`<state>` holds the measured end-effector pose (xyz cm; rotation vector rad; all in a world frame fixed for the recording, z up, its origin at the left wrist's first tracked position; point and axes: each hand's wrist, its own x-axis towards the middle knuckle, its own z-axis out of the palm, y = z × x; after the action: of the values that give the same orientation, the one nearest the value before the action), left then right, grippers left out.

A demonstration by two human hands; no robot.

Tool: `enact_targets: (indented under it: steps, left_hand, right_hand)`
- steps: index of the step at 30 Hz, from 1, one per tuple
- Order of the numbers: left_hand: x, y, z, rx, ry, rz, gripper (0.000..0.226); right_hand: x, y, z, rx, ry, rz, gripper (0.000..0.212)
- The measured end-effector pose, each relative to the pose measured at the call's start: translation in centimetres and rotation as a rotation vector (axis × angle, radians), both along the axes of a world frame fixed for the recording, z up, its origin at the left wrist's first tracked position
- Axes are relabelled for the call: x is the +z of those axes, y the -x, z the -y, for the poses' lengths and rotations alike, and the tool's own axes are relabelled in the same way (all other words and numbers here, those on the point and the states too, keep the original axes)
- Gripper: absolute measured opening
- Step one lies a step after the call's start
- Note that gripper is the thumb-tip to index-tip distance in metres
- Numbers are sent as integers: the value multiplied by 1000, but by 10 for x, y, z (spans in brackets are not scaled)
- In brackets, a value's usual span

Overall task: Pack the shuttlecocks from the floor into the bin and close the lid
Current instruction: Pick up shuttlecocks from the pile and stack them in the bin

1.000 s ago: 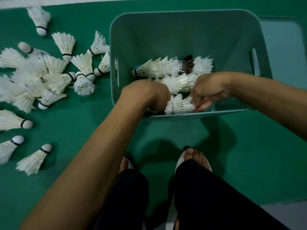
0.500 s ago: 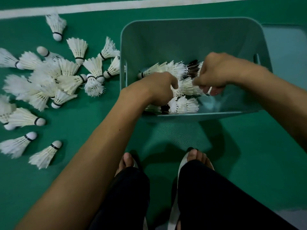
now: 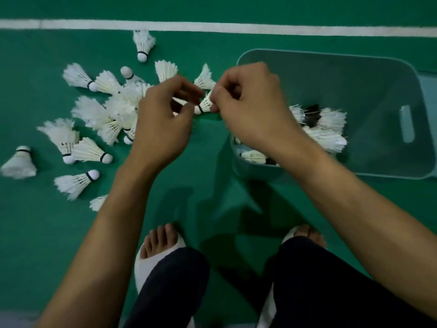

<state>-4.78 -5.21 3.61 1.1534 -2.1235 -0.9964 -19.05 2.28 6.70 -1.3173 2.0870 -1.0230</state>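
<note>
Many white feather shuttlecocks [image 3: 111, 114] lie scattered on the green floor at the left. A teal plastic bin [image 3: 331, 58] stands open at the right, with several shuttlecocks [image 3: 328, 133] lying in its near part. Both hands are over the floor just left of the bin. My right hand [image 3: 250, 107] pinches the skirt of one shuttlecock [image 3: 205, 104] at the edge of the pile. Right beside it, my left hand [image 3: 165, 119] has its fingers curled around another shuttlecock [image 3: 179, 101], which is mostly hidden.
A pale teal lid [image 3: 429, 91] lies flat on the floor against the bin's right side. A white court line [image 3: 212, 27] runs across the far floor. My two feet in white sandals [image 3: 160, 254] stand close in front, below the hands.
Both hands have come out of the bin and swung left to the floor pile, where they have closed on shuttlecocks. The view has turned left, so the bin now sits at the right.
</note>
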Motion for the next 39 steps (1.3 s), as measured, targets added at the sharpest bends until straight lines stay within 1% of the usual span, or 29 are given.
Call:
enact_targets:
  steps: [1, 3, 5, 7, 9, 10, 11, 12, 14, 16, 18, 19, 21, 23, 26, 28, 29, 31, 32, 33, 34, 36, 37, 39]
  left_hand:
    - [-7, -14, 5, 8, -22, 45, 29]
    - [-25, -53, 15, 74, -58, 193, 24]
    - [-46, -92, 23, 171, -42, 430, 23]
    - [-66, -123, 21, 235, -77, 692, 34]
    - [-82, -141, 14, 239, -209, 925, 47]
    - [-89, -146, 8, 237, -283, 1004, 50]
    - [-97, -149, 2, 256, -343, 1020, 51]
    - [-104, -151, -4, 293, -382, 990, 50]
    - [-115, -151, -14, 394, -405, 903, 40]
    - [-120, -152, -15, 499, -408, 849, 27]
    - [-118, -150, -9, 556, -408, 795, 23]
    - [-116, -146, -5, 537, -370, 761, 26]
    - [-110, -134, 6, 440, -233, 667, 41]
    - [-106, -118, 22, 378, -152, 582, 47]
    - [-112, -96, 46, 390, -146, 586, 52]
    - [-122, -85, 56, 435, -126, 613, 60]
    - [-128, -81, 60, 462, -112, 616, 63]
    - [-136, -75, 65, 515, -97, 620, 64]
    - [-139, -74, 68, 545, -96, 618, 60]
    - [-142, -75, 69, 572, -90, 615, 55]
    - [-143, -76, 70, 593, -80, 610, 49]
    - [-143, -78, 67, 627, -55, 573, 39]
    - [-141, -80, 64, 648, -44, 543, 36]
    - [-133, -81, 55, 684, -17, 490, 29]
  right_hand:
    - [-3, -13, 6, 11, 21, 6, 21]
    - [-15, -42, 19, 75, 15, 31, 20]
    - [-32, -67, 29, 148, -63, 37, 19]
    - [-57, -90, 35, 201, -162, 8, 17]
    - [-81, -107, 38, 214, -256, -35, 16]
    - [-92, -112, 40, 199, -303, -66, 17]
    - [-101, -115, 42, 167, -346, -97, 21]
    - [-108, -115, 43, 116, -373, -126, 25]
    - [-119, -110, 47, -19, -375, -150, 29]
    - [-129, -101, 54, -160, -336, -116, 31]
    - [-139, -93, 64, -226, -291, -100, 34]
    - [-143, -92, 68, -215, -281, -111, 35]
    - [-147, -93, 74, -165, -282, -150, 36]
    - [-148, -95, 79, -145, -306, -168, 36]
    - [-145, -98, 85, -217, -327, -26, 29]
    - [-141, -100, 85, -305, -249, 41, 22]
    - [-141, -101, 84, -325, -190, 55, 25]
    - [-140, -102, 82, -280, -130, 78, 45]
    - [-142, -102, 83, -241, -148, 99, 56]
    - [-145, -102, 87, -216, -179, 132, 63]
    - [-147, -101, 92, -215, -205, 177, 65]
    - [-152, -102, 97, -255, -188, 254, 63]
    - [-150, -103, 97, -284, -156, 261, 60]
    - [-141, -106, 92, -324, -63, 177, 47]
